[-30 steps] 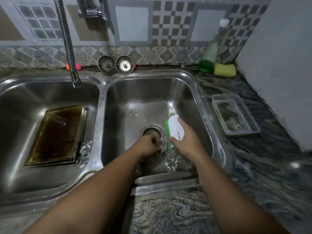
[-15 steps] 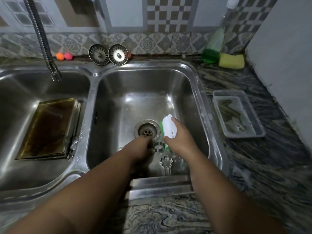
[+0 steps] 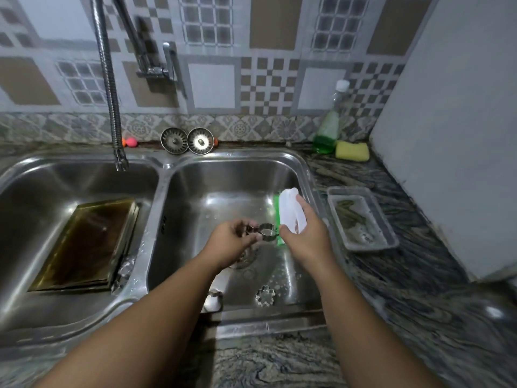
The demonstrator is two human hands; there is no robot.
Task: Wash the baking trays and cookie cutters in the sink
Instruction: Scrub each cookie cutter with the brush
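Over the right basin of the steel sink (image 3: 305, 175), my left hand (image 3: 232, 242) pinches a round metal cookie cutter (image 3: 265, 231) and holds it up. My right hand (image 3: 305, 236) grips a white-handled scrub brush with green bristles (image 3: 289, 208), its bristles right beside the cutter. A flower-shaped cutter (image 3: 265, 296) lies on the basin floor near the front wall. Another cutter (image 3: 214, 299) sits at the front left corner, partly hidden by my left forearm. A dark, stained baking tray (image 3: 84, 245) lies tilted in the left basin.
The flexible tap hose (image 3: 112, 107) hangs over the left basin. Two drain strainers (image 3: 187, 140) lean against the back wall. A green soap bottle (image 3: 326, 130) and a yellow sponge (image 3: 352, 151) stand at the back right. A clear plastic tray (image 3: 362, 217) lies on the right counter.
My left hand has lifted the round cutter off the basin floor near the drain. My right hand rose with the brush alongside it. The camera tilted up.
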